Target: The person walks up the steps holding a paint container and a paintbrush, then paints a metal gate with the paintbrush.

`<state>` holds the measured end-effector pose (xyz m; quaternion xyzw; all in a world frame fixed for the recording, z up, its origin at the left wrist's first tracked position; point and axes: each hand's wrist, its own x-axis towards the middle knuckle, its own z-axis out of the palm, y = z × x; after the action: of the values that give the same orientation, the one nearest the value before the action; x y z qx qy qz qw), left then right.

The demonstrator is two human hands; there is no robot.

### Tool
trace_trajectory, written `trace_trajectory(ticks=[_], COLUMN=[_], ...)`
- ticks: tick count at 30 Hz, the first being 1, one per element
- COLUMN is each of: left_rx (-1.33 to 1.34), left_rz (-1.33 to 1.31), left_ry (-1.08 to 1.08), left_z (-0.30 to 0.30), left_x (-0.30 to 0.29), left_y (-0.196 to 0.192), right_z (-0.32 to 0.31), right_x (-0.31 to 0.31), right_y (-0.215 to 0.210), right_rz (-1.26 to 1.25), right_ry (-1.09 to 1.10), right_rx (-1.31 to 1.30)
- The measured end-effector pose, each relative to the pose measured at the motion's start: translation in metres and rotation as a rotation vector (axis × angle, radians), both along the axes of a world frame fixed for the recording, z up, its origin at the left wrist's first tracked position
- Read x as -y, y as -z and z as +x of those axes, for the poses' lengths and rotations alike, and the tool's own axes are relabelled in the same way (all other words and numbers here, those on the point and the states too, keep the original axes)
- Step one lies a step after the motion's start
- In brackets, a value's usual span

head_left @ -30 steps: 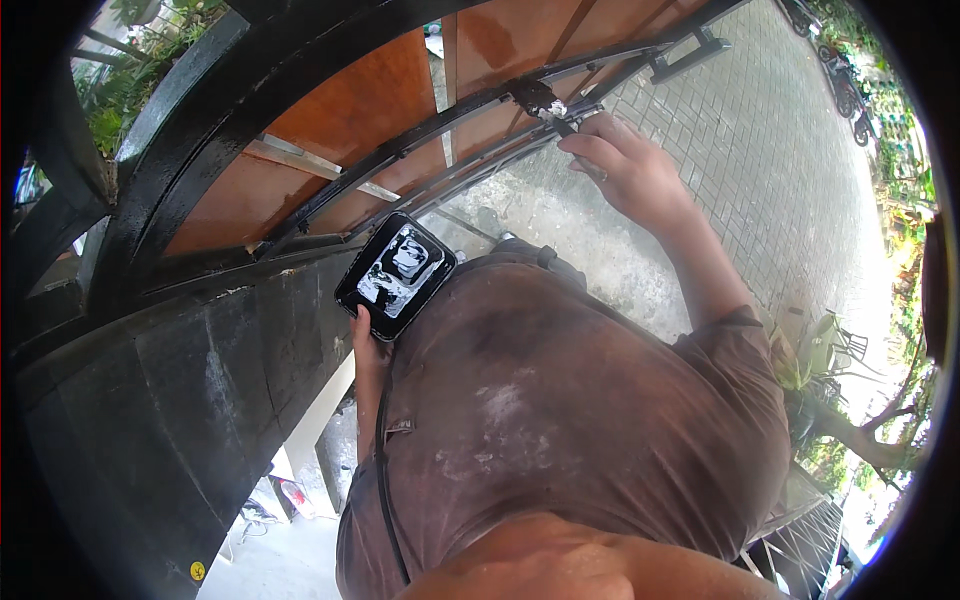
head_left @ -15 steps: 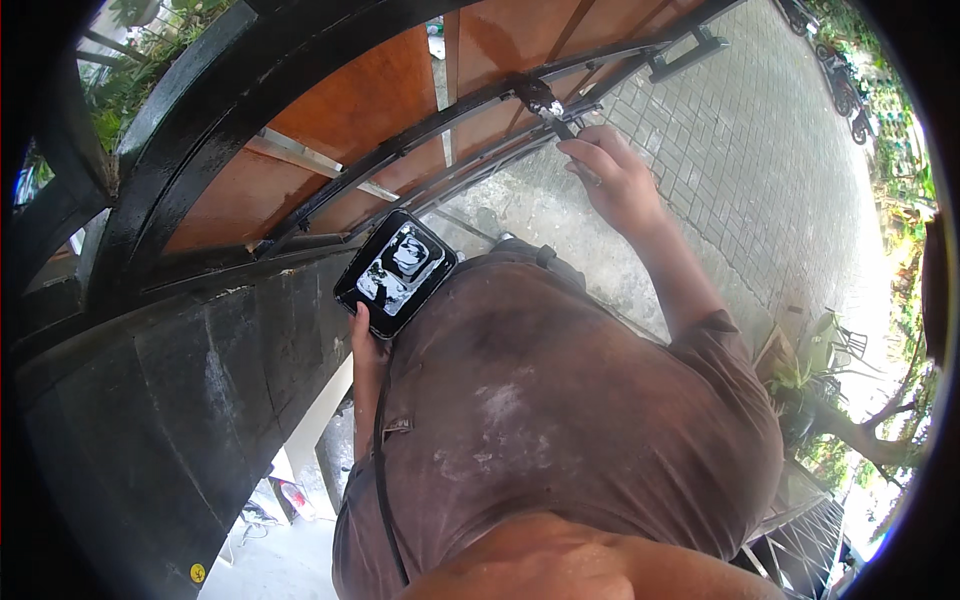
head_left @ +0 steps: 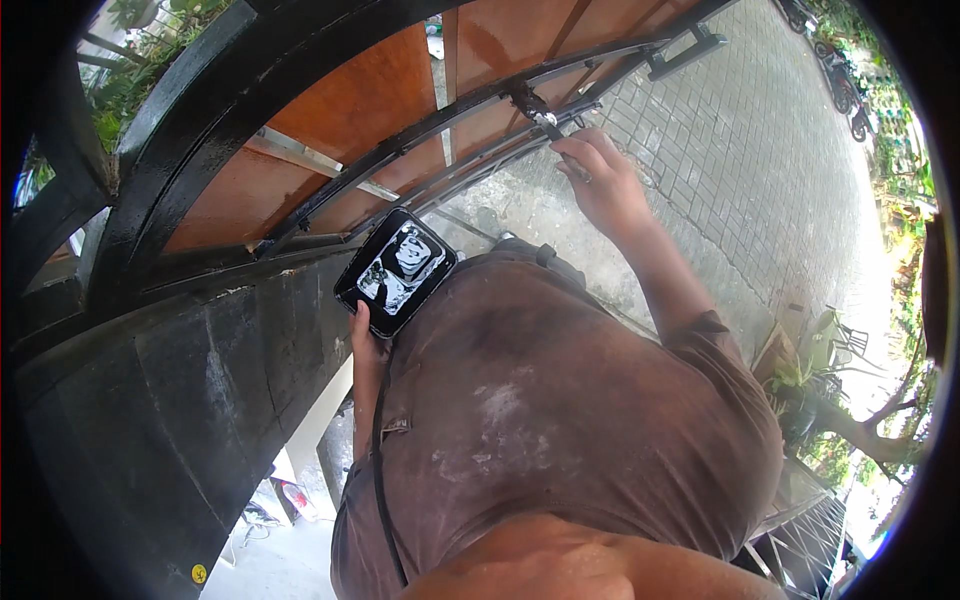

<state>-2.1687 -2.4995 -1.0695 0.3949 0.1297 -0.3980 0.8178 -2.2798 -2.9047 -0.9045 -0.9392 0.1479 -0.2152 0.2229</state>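
Left hand (head_left: 366, 335) mostly behind tray (head_left: 396, 270)

The gate (head_left: 330, 120) has glossy black bars over rust-orange panels. The small tray (head_left: 395, 270) is black, smeared with white inside. The shirt (head_left: 560, 420) is brown with pale dusty smudges; the paving (head_left: 760, 150) is grey brick-patterned.

Brown short-sleeved shirt (head_left: 560, 420) smudged with pale dusty patches, small chest pocket, dark seam down the front, bare forearms
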Motion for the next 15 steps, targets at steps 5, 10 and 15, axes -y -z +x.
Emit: trace_trajectory(ticks=[5, 10, 15], left_rx=[0.041, 0.085, 0.091], left_rz=[0.028, 0.01, 0.023], left_ry=[0.02, 0.027, 0.028], left_z=[0.0, 0.001, 0.002], left_x=[0.006, 0.008, 0.006], left_y=[-0.009, -0.008, -0.006], right_z=[0.003, 0.006, 0.012], right_x=[-0.004, 0.005, 0.005], right_y=[-0.007, -0.012, -0.022], right_rz=[-0.01, -0.038, -0.025], right_ry=[-0.004, -0.107, -0.105], right_rx=[-0.061, -0.149, -0.173])
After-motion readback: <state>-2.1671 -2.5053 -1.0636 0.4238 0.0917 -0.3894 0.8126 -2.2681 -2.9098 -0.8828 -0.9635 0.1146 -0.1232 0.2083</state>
